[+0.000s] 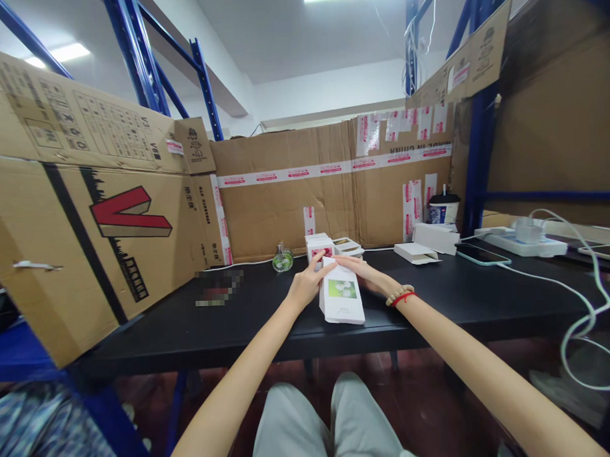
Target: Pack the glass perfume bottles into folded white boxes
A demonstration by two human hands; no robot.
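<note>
A white carton [341, 295] with a green flower picture lies on the black table in front of me. My left hand [305, 283] grips its far left side, with thumb and fingers at the far end. From the right, my right hand [365, 272] presses against the same far end, fingers bent over the top edge. Several more white boxes stand just behind, one with a red picture [320, 252] and another lying flat [347, 245]. Left of these is a small green glass perfume bottle [282, 258]. My fingers partly hide the carton's far end.
Cardboard panels [284, 209] wall in the table's back and left. To the right are an opened white box [416, 252], a lidded cup [444, 209], a phone [482, 253] and a power strip [528, 242] with a looping white cable. Blue rack posts [477, 142] rise behind.
</note>
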